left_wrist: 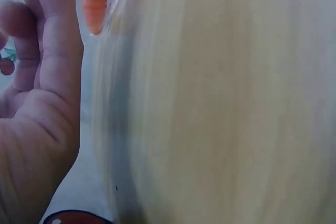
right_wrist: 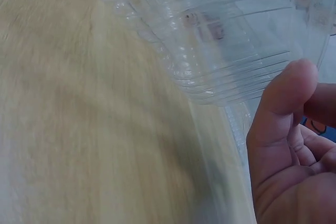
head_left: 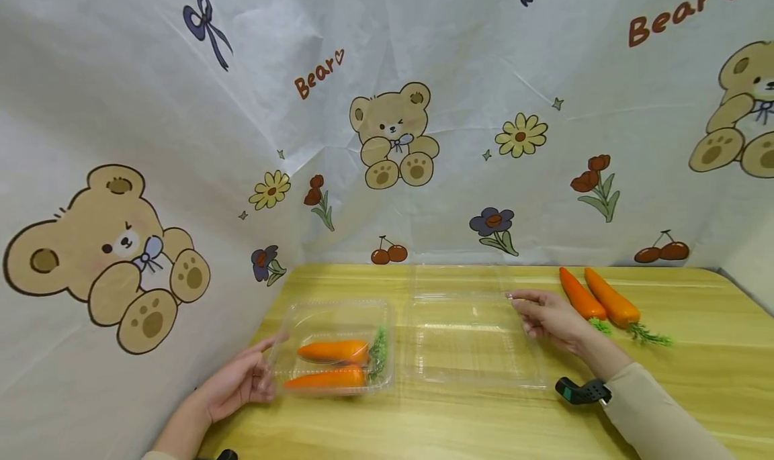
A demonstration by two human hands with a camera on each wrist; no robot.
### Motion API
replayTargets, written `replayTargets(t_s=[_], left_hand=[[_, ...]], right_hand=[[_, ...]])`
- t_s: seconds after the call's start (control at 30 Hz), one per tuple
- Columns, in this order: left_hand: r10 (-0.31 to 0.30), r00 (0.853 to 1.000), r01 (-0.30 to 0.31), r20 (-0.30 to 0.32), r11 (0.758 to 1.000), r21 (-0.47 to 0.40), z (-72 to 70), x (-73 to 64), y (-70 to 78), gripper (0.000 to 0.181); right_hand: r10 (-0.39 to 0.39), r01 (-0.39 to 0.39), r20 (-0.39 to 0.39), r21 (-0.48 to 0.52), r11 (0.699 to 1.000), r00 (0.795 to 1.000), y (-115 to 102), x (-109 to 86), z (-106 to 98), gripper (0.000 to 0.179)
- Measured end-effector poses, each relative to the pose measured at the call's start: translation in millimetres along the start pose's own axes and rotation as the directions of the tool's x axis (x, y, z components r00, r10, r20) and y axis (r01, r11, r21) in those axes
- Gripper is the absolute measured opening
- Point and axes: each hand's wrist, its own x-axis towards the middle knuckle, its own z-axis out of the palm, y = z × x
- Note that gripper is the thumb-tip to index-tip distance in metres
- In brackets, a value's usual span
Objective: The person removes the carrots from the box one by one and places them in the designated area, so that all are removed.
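A lidded clear plastic box [head_left: 281, 352] holds two orange toy carrots [head_left: 332, 351] with green tops, at the left of the table. My left hand [head_left: 238, 379] is beside its left side, fingers loosely bent; contact with the box is hard to tell. In the left wrist view, the left hand [left_wrist: 44, 66] has nothing between its fingers, and a carrot tip [left_wrist: 95, 9] shows beyond. To the right lies a second clear plastic box [head_left: 478, 352], its lid folded back. At its right edge my right hand [head_left: 553, 322] pinches the plastic [right_wrist: 236, 72] between thumb and fingers.
Two more toy carrots [head_left: 595, 299] lie on the wooden table [head_left: 459, 420] at the back right, just beyond my right hand. A white cloth [head_left: 447, 198] printed with bears and flowers hangs behind the table and along its left side.
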Motion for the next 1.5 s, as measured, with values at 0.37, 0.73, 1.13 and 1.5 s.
replayTargets(t_s=[0.37,0.73,1.13,1.5], left_hand=[[-0.077,0.996,0.080,-0.033,0.991,0.108,-2.8,-4.7,5.1,0.046],[-0.046,0.998,0.047,-0.031,0.997,0.058,-4.4,0.3,10.7,0.017],[-0.021,0.997,0.024,0.073,0.999,-0.043,-10.0,-11.6,-2.3,0.048],[0.000,0.988,0.023,0.156,0.989,-0.143,-12.6,-26.5,-9.7,0.051]], right_hand=[[0.028,-0.028,0.016,-0.026,0.999,0.999,-2,2.4,-2,0.061],[0.030,-0.029,0.034,-0.027,0.999,0.999,-2,4.2,-3,0.061],[0.023,-0.024,0.016,0.024,0.999,1.000,-1,4.0,4,0.064],[-0.023,0.024,-0.021,0.072,0.997,1.000,1,7.2,14,0.058]])
